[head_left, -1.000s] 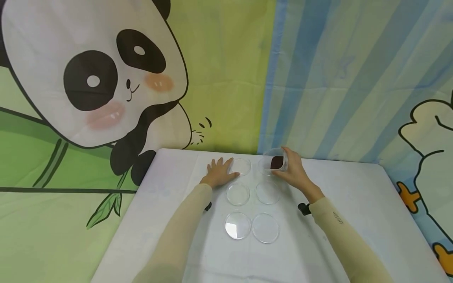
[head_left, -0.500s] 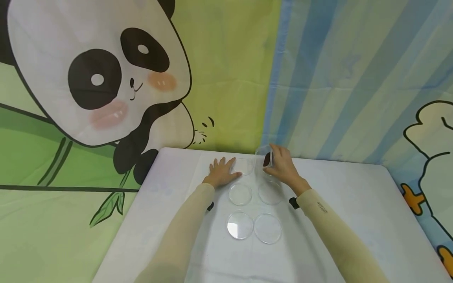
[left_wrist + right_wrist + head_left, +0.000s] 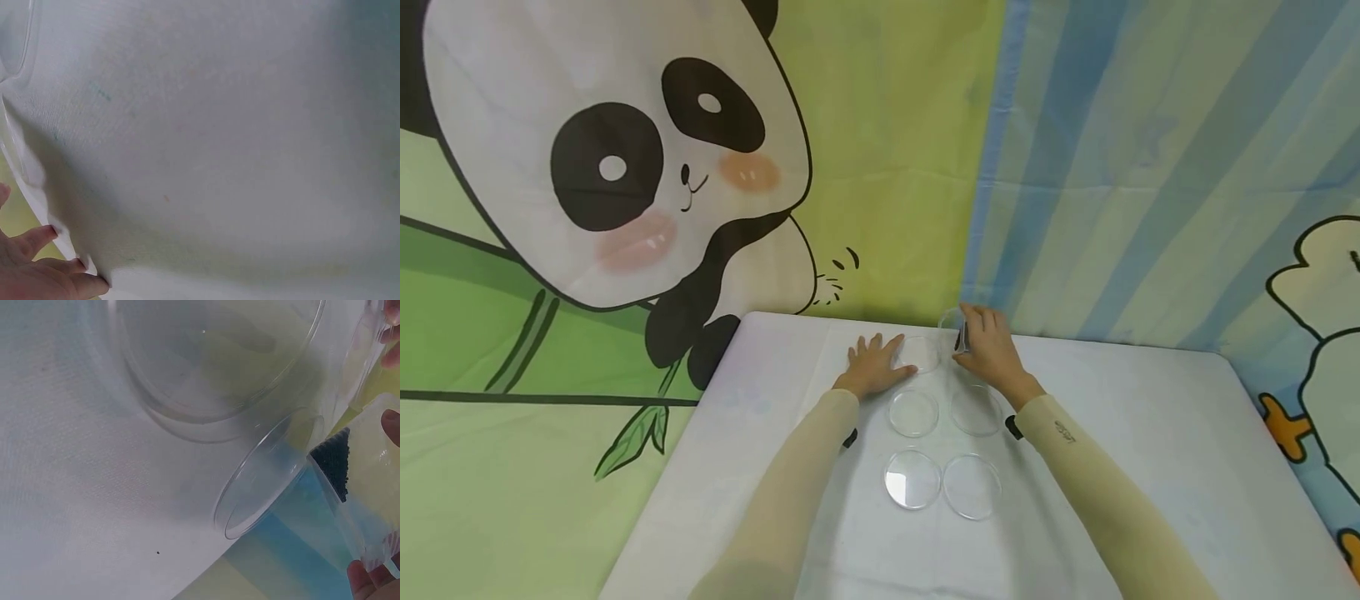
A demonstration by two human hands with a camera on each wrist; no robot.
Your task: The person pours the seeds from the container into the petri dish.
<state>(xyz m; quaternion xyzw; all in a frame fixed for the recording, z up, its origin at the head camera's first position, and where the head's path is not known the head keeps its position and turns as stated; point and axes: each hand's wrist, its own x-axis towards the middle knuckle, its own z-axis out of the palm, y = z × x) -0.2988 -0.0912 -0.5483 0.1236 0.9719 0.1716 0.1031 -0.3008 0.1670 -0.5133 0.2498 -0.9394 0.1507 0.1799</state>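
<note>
- Clear container (image 3: 374, 478): at the table's far edge, right of centre, held tilted beside the far right dish (image 3: 265, 481); whether the two touch cannot be told. Dark grains (image 3: 335, 464) are gathered against one wall.
- Panda print (image 3: 617, 162): large, on the hanging cloth to the left, behind the white table (image 3: 1120, 417).
- Left hand (image 3: 872, 367): palm down, fingers spread wide, thumb and index finger at the left side of the far left dish (image 3: 924, 355).
- Left column: below that dish come the middle left dish (image 3: 913, 413) and the near left dish (image 3: 913, 481), all clear and round.
- Right column: the near right dish (image 3: 972, 488) sits just beside its left neighbour; beyond it is the middle right dish (image 3: 976, 411).
- Right hand (image 3: 992, 346): thumb and fingers grip the container.
- Bird print (image 3: 1330, 350): on the cloth at far right.
</note>
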